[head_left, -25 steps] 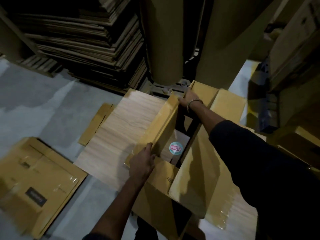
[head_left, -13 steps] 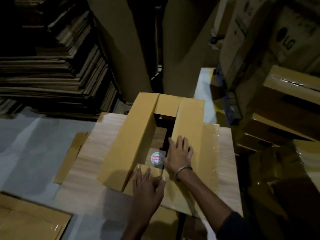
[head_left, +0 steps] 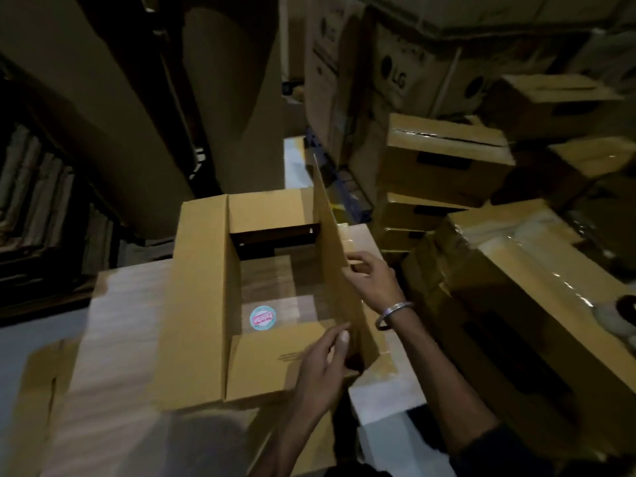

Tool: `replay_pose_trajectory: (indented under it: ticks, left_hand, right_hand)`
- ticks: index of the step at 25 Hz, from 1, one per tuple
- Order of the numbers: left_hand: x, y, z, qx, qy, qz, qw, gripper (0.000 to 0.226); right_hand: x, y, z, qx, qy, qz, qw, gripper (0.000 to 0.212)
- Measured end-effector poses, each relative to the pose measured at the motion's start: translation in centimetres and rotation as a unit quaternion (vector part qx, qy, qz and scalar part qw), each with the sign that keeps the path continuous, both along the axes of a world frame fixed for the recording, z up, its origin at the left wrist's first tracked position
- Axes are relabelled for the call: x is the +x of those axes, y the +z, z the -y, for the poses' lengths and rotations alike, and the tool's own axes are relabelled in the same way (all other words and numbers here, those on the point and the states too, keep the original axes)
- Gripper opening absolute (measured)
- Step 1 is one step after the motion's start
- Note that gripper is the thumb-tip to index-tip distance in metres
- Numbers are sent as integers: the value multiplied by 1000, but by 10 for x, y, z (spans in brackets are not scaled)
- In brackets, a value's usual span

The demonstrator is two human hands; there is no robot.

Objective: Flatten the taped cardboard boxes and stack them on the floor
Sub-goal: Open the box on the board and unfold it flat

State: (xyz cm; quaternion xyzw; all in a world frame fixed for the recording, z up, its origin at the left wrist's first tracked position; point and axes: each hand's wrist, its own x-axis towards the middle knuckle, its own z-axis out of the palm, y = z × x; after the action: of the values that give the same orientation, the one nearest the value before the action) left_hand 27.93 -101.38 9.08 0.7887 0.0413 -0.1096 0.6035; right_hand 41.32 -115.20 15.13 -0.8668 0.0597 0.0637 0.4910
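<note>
Box (head_left: 203, 304) sits open on pale sheets, flaps spread, not yet flattened. Right hand (head_left: 373, 282) pinches the upright flap (head_left: 335, 256); left hand (head_left: 323, 366) rests, fingers relaxed, on the near flap (head_left: 268, 359). Taped boxes (head_left: 444, 160) wait alongside.

Dim room, little light. Gray floor (head_left: 20, 342) at the left edge. Big brown rolls (head_left: 227, 98) stand at the back. Flat cardboard piles (head_left: 38, 208) far left. LG boxes (head_left: 395, 77) w/ more brown boxes (head_left: 444, 156) stacked at right.
</note>
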Motion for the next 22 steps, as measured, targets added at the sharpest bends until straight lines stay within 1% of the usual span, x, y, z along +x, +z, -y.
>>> replay_pose_trajectory:
  ticks: [2,4,6,8,9,12,13,15,17,18,20,21,22]
  left_hand:
    - [3,-11,15,71,-53,3,996,51]
    - [8,-23,27,154,-53,4,987,60]
    - [13,-29,34,222,-26,-32,974,73]
    - [18,-33,43,280,-36,-58,958,85]
    - [18,-34,47,298,-43,-67,951,88]
    - [17,-33,54,333,-29,-64,940,83]
    - [18,-33,57,343,-19,-65,937,81]
    - [21,-32,61,360,-3,-82,929,78]
    - [21,-30,67,374,20,-94,923,74]
    - [21,-29,68,382,31,-85,920,75]
    - [18,-34,69,403,52,-48,912,75]
    - [17,-39,70,418,65,-24,906,71]
    - [14,-45,71,436,74,5,897,64]
  right_hand:
    - [-22,1,35,-8,-35,-24,999,35]
    - [-46,0,61,-19,-31,-44,998,39]
    - [-60,-9,76,-37,-32,-54,997,42]
    - [-64,-28,89,-60,-63,-57,995,44]
    - [-63,-37,92,-84,-74,-67,991,47]
    - [-53,-60,92,-205,-52,-95,973,60]
    - [-47,-65,87,-228,-38,-89,969,61]
    - [-35,-70,69,-261,6,-41,965,57]
    - [-16,-72,52,-296,75,-10,952,51]
    - [-6,-73,46,-289,100,-16,952,53]
    - [12,-75,37,-244,133,-48,960,64]
    - [19,-75,34,-235,136,-50,961,65]
    - [24,-77,31,-238,134,-41,961,59]
